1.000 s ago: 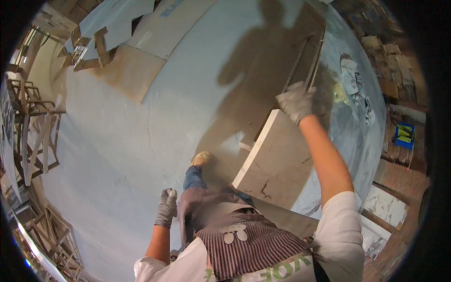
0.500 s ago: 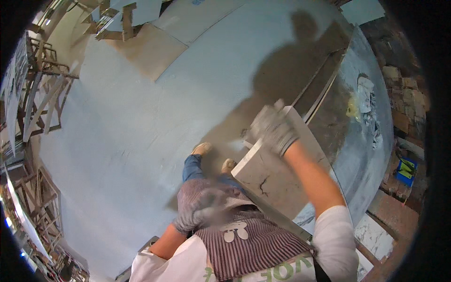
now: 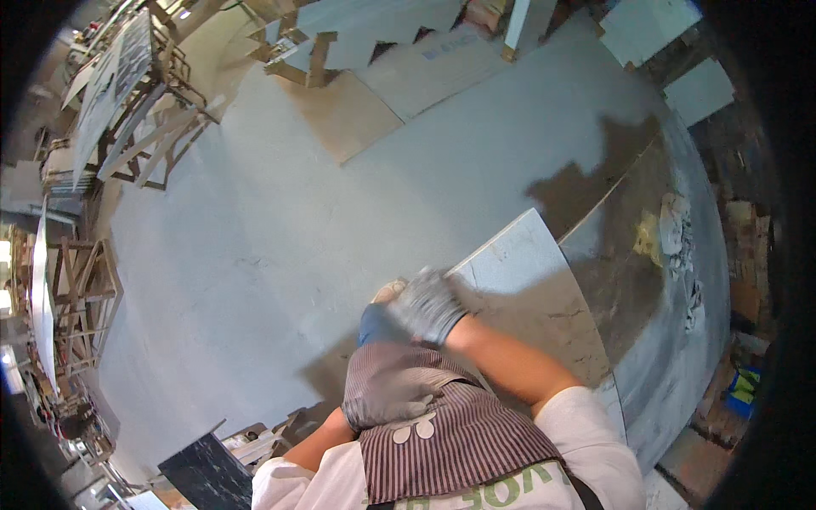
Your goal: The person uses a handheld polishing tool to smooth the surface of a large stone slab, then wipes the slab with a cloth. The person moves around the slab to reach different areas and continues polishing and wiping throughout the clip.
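Note:
A grey glove covers my right hand (image 3: 427, 306), which is at the near left corner of a pale stone-like slab (image 3: 544, 310). Motion smears its fingers, so whether they grip the slab's edge cannot be made out. My left hand (image 3: 387, 405), gloved in grey too, lies against my striped apron (image 3: 476, 438) with its fingers stretched out and somewhat blurred. Nothing shows in it. The slab sits to my right, its lower part hidden behind my right forearm, and a shadow falls across much of it.
A larger bluish-grey sheet (image 3: 659, 374) with a crumpled yellow scrap (image 3: 649, 240) and white scraps (image 3: 677, 225) extends at the right. Wooden racks (image 3: 89, 289) line the left. A brown board (image 3: 340, 123) lies on the floor ahead. A dark veined slab (image 3: 212, 472) stands lower left.
My right hand has come down and left from the slab's far end to its near left corner. My left hand stays by the apron. The view has turned.

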The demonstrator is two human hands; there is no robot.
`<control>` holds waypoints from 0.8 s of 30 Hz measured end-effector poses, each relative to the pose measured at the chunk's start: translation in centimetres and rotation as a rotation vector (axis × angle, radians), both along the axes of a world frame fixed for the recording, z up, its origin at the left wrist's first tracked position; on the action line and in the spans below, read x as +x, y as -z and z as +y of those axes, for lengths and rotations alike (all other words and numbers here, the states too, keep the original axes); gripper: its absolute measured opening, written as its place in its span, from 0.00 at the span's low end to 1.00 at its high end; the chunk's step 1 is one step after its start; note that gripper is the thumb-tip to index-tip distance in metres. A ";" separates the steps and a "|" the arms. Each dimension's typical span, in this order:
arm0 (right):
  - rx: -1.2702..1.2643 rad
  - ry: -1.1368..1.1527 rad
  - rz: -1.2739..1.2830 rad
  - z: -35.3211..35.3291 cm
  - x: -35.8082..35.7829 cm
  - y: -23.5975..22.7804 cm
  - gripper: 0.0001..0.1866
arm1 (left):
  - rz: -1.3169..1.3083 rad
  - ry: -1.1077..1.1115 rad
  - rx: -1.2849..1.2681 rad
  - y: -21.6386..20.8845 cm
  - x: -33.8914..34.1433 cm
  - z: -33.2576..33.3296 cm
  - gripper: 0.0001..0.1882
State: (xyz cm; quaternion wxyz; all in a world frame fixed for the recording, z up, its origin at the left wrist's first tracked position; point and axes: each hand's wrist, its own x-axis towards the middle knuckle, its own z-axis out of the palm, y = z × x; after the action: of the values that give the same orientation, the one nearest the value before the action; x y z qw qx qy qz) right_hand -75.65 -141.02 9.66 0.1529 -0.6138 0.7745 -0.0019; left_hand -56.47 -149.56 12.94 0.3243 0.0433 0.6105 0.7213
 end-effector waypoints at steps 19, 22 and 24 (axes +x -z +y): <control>-0.149 0.632 0.356 10.3 -3.4 4.4 0.37 | -0.135 -0.212 0.209 4.0 3.7 2.3 0.27; 0.356 0.264 -0.147 1.3 2.4 -3.5 0.33 | -0.193 -0.249 0.239 5.3 4.2 2.3 0.27; -0.095 -0.137 -0.319 4.5 5.3 -0.2 0.24 | -0.245 -0.259 0.264 6.1 4.4 2.3 0.28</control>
State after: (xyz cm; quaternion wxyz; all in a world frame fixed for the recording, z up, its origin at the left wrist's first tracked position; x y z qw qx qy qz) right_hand -70.33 -136.56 9.88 0.2446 -0.6635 0.6959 -0.1254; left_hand -52.08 -147.22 6.88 0.2923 -0.0814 0.4671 0.8305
